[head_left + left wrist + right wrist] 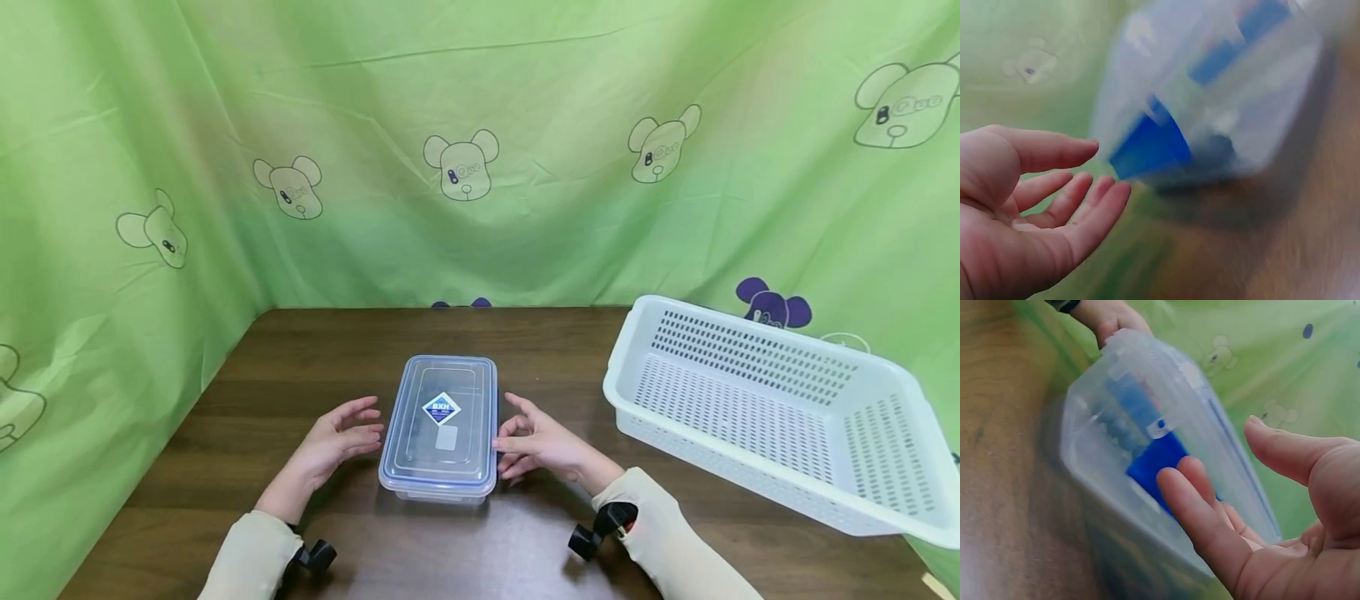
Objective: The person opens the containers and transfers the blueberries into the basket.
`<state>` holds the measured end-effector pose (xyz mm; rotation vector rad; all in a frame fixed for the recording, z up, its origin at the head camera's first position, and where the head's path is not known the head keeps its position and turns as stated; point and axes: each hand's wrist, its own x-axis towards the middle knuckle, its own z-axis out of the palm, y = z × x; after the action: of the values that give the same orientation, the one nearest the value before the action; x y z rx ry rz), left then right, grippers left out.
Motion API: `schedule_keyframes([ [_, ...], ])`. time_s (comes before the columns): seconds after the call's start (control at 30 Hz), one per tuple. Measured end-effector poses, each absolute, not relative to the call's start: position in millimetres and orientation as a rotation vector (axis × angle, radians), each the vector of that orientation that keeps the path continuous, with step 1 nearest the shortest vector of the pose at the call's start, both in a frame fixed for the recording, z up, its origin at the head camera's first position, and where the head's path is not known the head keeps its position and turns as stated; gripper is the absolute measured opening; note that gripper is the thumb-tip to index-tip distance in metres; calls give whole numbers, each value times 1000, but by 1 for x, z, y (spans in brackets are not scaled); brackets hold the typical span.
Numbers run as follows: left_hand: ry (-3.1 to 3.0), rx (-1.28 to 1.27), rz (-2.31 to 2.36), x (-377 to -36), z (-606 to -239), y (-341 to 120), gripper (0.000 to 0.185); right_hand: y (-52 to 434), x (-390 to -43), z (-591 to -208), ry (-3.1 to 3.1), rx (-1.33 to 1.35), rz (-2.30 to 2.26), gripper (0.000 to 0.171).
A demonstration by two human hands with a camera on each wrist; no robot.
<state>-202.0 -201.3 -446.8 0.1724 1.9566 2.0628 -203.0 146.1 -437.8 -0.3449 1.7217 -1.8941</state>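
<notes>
My left hand point(339, 436) and right hand point(534, 440) flank the lidded box point(442, 427), fingers loosely spread, holding nothing, placed to grasp both long sides.

A clear box point(440, 429) with a blue-edged lid stands on the brown counter point(285, 367). The left hand point(337, 440) is just beside its left side, fingers relaxed. The right hand point(534, 442) is at its right side, fingertips at the lid edge. A white basket point(765, 408) lies at the right, tilted. A green cloth point(480, 125) with bears hangs behind.
</notes>
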Motion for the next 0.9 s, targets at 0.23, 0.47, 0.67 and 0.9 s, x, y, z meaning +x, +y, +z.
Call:
schedule_keyframes([
  [0.23,2015,245,1962,-183,-427,-194,83,149,-201,-433,1738,-417,-1913,96],
  [0.47,2070,319,1930,-175,-427,-188,88,147,-197,-435,1771,-483,-1887,96],
  [0.67,2057,351,1964,-173,-431,-188,86,146,-195,-434,1803,-479,-1889,97],
  [0.9,2076,366,1964,-172,-424,-188,84,143,-196,-428,1884,-463,-1906,96],
])
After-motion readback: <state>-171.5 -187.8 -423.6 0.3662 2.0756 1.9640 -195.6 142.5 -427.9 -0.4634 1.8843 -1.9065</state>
